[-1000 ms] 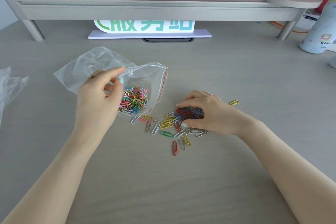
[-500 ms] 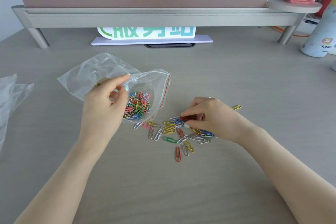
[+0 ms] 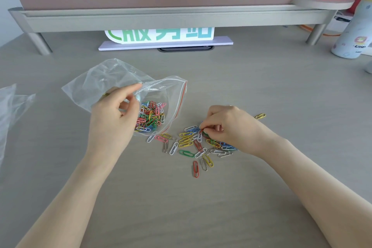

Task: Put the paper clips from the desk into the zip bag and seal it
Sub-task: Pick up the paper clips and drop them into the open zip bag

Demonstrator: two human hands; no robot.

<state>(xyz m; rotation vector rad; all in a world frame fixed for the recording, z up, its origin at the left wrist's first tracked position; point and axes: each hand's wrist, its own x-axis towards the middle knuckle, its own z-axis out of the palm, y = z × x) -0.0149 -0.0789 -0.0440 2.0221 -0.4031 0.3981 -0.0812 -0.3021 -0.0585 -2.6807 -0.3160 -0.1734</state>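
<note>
From the head view, loading looks partway done: the left hand pinches open the mouth of the clear plastic zip bag, while the right hand, knuckles up, pinches loose coloured wire paper clips on the grey bench, which must next be carried into the bag.

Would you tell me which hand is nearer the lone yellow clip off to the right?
Right. The right hand lies just left of the yellow clip, pinching clips from the pile. The left hand is far to the left, holding the bag.
</note>
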